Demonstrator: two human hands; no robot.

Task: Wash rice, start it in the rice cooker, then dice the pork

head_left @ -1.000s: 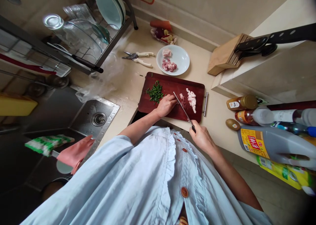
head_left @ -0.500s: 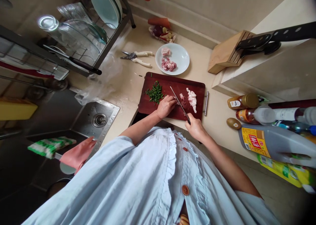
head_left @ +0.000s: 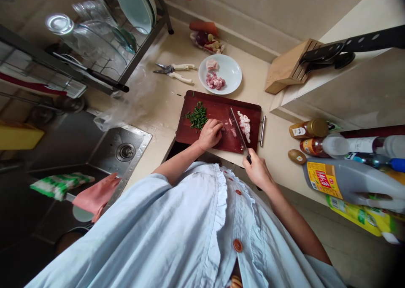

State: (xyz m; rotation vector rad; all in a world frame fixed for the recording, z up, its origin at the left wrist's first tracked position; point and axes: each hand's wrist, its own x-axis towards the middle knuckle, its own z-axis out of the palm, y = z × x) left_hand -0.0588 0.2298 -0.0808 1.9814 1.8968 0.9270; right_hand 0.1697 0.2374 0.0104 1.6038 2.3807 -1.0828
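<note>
My right hand (head_left: 257, 168) is wrapped round the black handle of a knife (head_left: 240, 130), its blade slanting across the dark red cutting board (head_left: 215, 100). Under the curled fingers of my left hand (head_left: 211, 133) is a piece of raw meat, mostly hidden, with a bit showing at the fingertips. Small cut strips of meat (head_left: 233, 132) lie between that hand and the blade. White fatty pieces (head_left: 244, 124) are heaped right of the knife. Chopped green pieces (head_left: 198, 116) form a pile at the board's left.
Behind the board stands a white plate (head_left: 232, 75) with raw meat, beside white-handled scissors (head_left: 175, 72). A knife block (head_left: 286, 66) is at the right back. Bottles and jars (head_left: 325, 180) line the right side. The sink (head_left: 110, 146) and dish rack (head_left: 139, 58) are left.
The knife and my right hand have shifted right, away from my left hand, bringing the blade closer to the white pieces. My left hand has moved slightly left.
</note>
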